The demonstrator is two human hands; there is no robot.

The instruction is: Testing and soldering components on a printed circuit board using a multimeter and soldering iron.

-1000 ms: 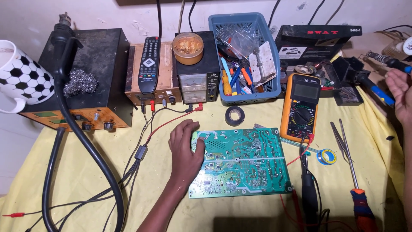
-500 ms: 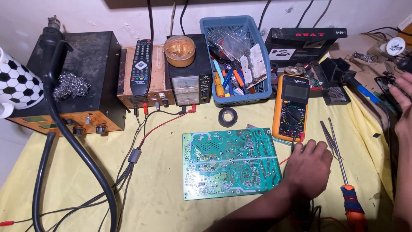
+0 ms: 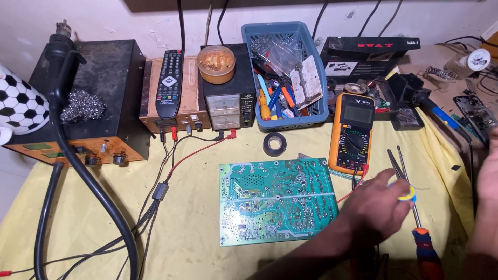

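The left hand (image 3: 376, 207) reaches across the counter (image 3: 197, 249), fingers pinched on a small yellow-and-blue solder spool (image 3: 406, 193) — just right of the green circuit board (image 3: 277, 201), below the orange multimeter (image 3: 353, 132). Tweezers (image 3: 397, 162) and a red-handled screwdriver (image 3: 423, 243) lie alongside. The right hand (image 3: 487, 181) sits at the frame edge — grip cannot be told.

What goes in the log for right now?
left hand: on small spool | right hand: far right, blurred | circuit board: flat on yellow cloth

Glossy green circuit board (image 3: 277, 201), matt yellow cloth (image 3: 197, 243), blue plastic basket (image 3: 284, 70), metal tweezers (image 3: 397, 165)
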